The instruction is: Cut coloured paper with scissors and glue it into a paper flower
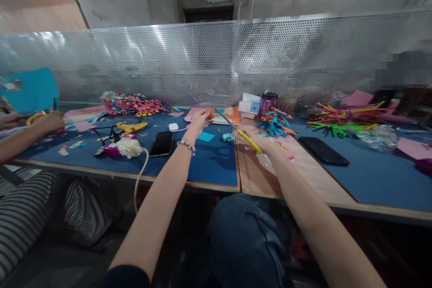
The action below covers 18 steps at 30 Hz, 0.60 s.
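My left hand [199,121] is raised over the blue mat [209,162] and pinches a small orange piece of paper [209,112]. My right hand [256,140] grips yellow-handled scissors [240,132]. The grey blades point up and left toward the orange paper. A beaded bracelet sits on my left wrist. Below the hands lie a small blue paper square [205,137] and a teal paper flower [228,137].
A black phone [162,143], a white-and-pink glue gun [124,147] with cord and a yellow tool [131,126] lie left. Another phone [323,150] lies right. Cut paper piles [133,104], a purple jar [267,102], a white box [249,105] stand behind. A co-worker's hand [47,122] works far left. A perforated metal screen [216,63] backs the table.
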Each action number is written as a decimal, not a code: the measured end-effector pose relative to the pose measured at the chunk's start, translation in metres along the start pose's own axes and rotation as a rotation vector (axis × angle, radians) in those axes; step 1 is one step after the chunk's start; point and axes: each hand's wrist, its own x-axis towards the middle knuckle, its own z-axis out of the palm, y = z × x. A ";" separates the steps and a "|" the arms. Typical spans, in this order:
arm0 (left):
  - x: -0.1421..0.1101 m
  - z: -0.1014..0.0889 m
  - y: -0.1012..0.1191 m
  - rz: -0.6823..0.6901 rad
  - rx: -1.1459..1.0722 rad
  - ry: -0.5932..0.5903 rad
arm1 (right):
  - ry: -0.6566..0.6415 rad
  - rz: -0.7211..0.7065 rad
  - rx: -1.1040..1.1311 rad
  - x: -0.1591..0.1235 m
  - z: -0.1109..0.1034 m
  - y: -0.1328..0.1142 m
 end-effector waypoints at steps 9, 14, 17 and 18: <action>0.002 0.000 0.000 0.071 -0.125 0.064 | 0.017 0.002 -0.022 0.002 0.003 0.006; 0.002 0.000 0.000 0.066 -0.150 0.080 | 0.027 -0.021 -0.023 0.003 0.003 0.006; 0.001 0.002 0.001 0.060 -0.157 0.089 | 0.023 -0.032 -0.039 0.003 0.003 0.006; 0.001 0.003 0.002 0.057 -0.157 0.092 | 0.023 -0.025 -0.037 0.003 0.003 0.006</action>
